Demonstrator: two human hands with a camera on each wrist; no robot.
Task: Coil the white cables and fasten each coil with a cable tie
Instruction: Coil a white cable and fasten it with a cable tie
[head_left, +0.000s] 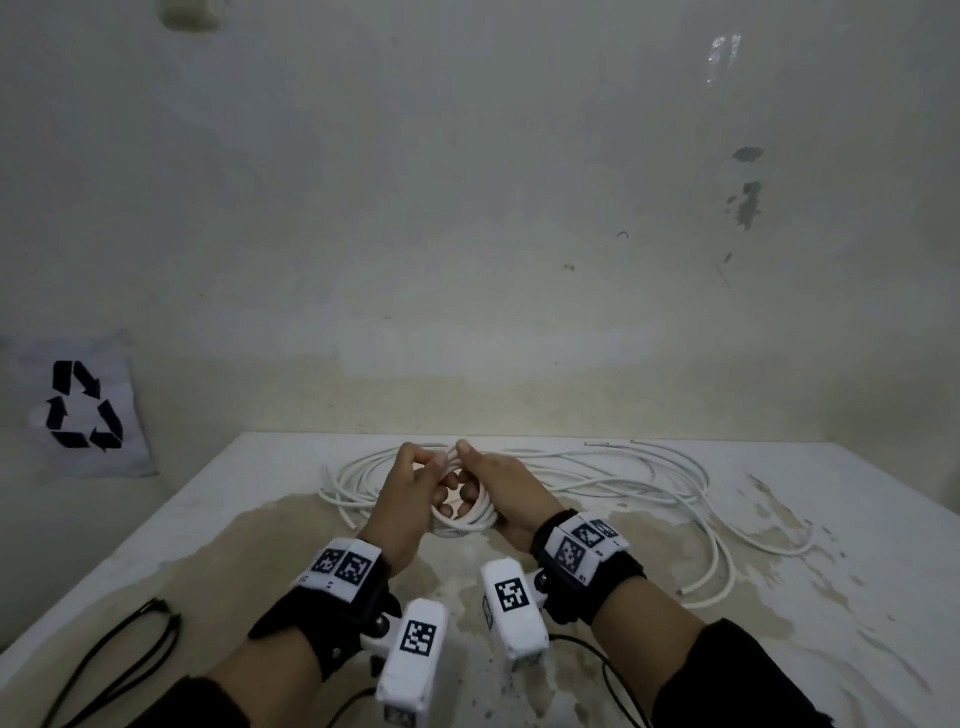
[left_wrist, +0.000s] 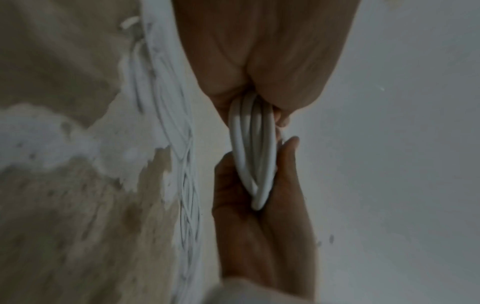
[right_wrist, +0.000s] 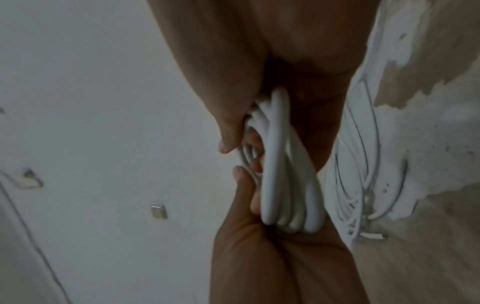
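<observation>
A small coil of white cable (head_left: 466, 521) is held upright between my two hands just above the table. My left hand (head_left: 413, 483) grips its left side, my right hand (head_left: 496, 480) its right side, and the thumbs and forefingers meet at the top of the coil. The left wrist view shows the coil's strands (left_wrist: 253, 148) running from my left hand (left_wrist: 262, 90) into my right palm (left_wrist: 285, 185). From the right wrist, the coil (right_wrist: 280, 174) lies between my right hand (right_wrist: 233, 127) and my left hand (right_wrist: 246, 236). No cable tie can be made out.
Loose white cables (head_left: 649, 483) sprawl in wide loops behind and to the right of my hands on the stained white table (head_left: 171, 540). Thin black cords (head_left: 135, 649) lie at the front left. A sheet with a recycling sign (head_left: 85, 405) hangs on the wall at the left.
</observation>
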